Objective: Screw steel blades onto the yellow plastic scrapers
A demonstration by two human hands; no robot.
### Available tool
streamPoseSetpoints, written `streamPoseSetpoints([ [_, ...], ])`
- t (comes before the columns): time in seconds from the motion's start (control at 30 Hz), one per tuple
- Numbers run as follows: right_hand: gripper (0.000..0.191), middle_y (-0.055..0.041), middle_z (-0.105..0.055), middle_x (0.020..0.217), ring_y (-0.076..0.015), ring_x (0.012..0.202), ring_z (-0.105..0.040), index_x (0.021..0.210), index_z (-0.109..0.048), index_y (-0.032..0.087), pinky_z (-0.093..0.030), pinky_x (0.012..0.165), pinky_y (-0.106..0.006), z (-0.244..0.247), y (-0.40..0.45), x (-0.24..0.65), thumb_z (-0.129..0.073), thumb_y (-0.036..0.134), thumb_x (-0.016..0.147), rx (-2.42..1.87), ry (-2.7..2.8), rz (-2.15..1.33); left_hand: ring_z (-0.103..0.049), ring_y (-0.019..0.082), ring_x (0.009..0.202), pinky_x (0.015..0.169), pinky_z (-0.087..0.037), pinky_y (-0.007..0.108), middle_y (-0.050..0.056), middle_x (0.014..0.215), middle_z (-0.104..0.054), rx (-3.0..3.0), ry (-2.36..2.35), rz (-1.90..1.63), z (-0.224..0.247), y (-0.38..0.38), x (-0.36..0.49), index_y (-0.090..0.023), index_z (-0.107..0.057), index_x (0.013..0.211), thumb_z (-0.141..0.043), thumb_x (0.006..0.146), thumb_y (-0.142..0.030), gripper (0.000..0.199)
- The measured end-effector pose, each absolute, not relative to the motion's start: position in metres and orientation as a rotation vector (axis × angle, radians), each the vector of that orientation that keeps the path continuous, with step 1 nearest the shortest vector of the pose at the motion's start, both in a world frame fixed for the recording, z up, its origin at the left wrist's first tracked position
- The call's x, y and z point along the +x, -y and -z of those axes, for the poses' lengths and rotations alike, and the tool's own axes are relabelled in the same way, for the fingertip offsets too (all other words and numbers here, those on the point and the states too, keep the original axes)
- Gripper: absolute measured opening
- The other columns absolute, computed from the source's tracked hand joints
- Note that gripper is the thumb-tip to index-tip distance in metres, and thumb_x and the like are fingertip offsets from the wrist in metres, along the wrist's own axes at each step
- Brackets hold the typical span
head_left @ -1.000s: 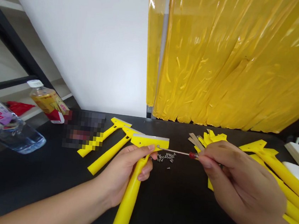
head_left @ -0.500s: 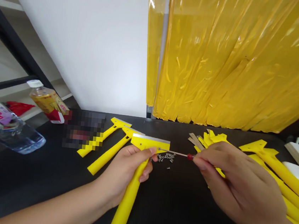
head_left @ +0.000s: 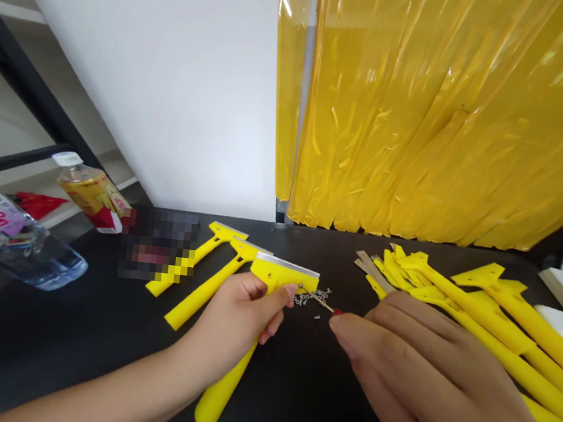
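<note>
A yellow scraper (head_left: 230, 383) with a metal blade along its head is gripped just below the head by my left hand (head_left: 245, 314). My right hand (head_left: 426, 367) pinches the red handle of a thin screwdriver (head_left: 325, 304), whose shaft points at the screw (head_left: 300, 286) on the right of the scraper head. Whether the tip touches the screw is too small to tell. Behind the head lies a pile of small screws and nuts (head_left: 321, 297), with one loose screw (head_left: 317, 317) nearer to me. Two bladed scrapers (head_left: 203, 289) lie left of my left hand.
Several yellow scraper handles (head_left: 482, 313) and flat strips (head_left: 371, 267) lie at the right on the black table (head_left: 313, 389). A water bottle (head_left: 40, 256) and a drink bottle (head_left: 92, 194) are at the left. A white mouse (head_left: 561, 326) sits far right, below yellow film (head_left: 422, 118).
My right hand has moved left and down with the screwdriver, which now slants up to the screw. The held scraper has tilted, its handle end moving left and its blade sloping down to the right.
</note>
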State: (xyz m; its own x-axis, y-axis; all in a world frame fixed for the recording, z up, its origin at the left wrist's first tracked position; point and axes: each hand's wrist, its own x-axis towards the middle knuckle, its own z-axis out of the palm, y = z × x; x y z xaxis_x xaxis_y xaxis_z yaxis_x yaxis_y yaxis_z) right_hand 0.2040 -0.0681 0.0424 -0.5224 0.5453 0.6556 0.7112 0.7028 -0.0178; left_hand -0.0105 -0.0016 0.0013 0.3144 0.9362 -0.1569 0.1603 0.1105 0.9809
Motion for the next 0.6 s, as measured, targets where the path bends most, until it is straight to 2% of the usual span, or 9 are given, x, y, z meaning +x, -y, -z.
streamPoseSetpoints([
  [0.1,0.025,-0.0057,-0.073,0.087,-0.0242,0.079,-0.07,0.113,-0.061,0.02,-0.056,0.068,-0.039,-0.044,0.066,0.202,-0.05,0.006,0.096,-0.981,2.205,0.19,-0.041,0.011,0.047,0.053,-0.035,0.026,-0.002,0.047,-0.05,1.364,-1.123,-0.794,-0.002,0.002,-0.011,-0.02,-0.056,0.053,-0.06,0.098,-0.047,0.053],
  [0.2,0.029,-0.0016,-0.071,0.08,-0.0201,0.073,-0.07,0.113,-0.061,0.022,-0.057,0.064,-0.034,-0.045,0.065,0.203,-0.049,0.003,0.094,-0.963,2.16,0.005,-0.041,0.011,0.046,0.052,-0.035,0.026,-0.002,0.047,-0.05,1.353,-1.115,-0.785,-0.002,0.002,-0.012,-0.02,-0.056,0.053,-0.062,0.097,-0.046,0.051],
  [0.3,0.024,0.0019,-0.072,0.08,-0.0156,0.069,-0.072,0.105,-0.063,0.026,-0.057,0.057,-0.026,-0.044,0.067,0.207,-0.055,0.006,0.094,-0.968,2.05,-0.18,-0.04,0.011,0.045,0.051,-0.034,0.026,-0.003,0.047,-0.05,1.324,-1.107,-0.79,-0.003,0.002,-0.012,-0.02,-0.057,0.056,-0.064,0.095,-0.045,0.047],
  [0.4,0.024,0.004,-0.076,0.084,-0.0126,0.069,-0.074,0.111,-0.065,0.029,-0.06,0.059,-0.02,-0.044,0.069,0.211,-0.058,0.012,0.096,-1.057,1.965,-0.327,-0.04,0.011,0.045,0.05,-0.034,0.026,-0.004,0.048,-0.05,1.306,-1.1,-0.807,-0.003,0.002,-0.012,-0.02,-0.06,0.061,-0.066,0.094,-0.046,0.043],
  [0.5,0.027,0.0017,-0.078,0.088,-0.0145,0.076,-0.076,0.116,-0.065,0.027,-0.062,0.067,-0.022,-0.045,0.067,0.213,-0.061,0.011,0.096,-1.027,1.988,-0.208,-0.04,0.011,0.045,0.05,-0.033,0.026,-0.004,0.048,-0.05,1.29,-1.106,-0.801,-0.003,0.003,-0.011,-0.02,-0.06,0.064,-0.067,0.094,-0.046,0.04],
  [0.6,0.022,-0.002,-0.077,0.084,-0.0177,0.073,-0.074,0.105,-0.064,0.023,-0.06,0.067,-0.029,-0.048,0.063,0.212,-0.062,0.006,0.091,-0.92,2.06,-0.01,-0.04,0.011,0.045,0.049,-0.032,0.026,-0.004,0.049,-0.049,1.24,-1.108,-0.794,-0.003,0.003,-0.011,-0.019,-0.061,0.068,-0.07,0.091,-0.047,0.037],
])
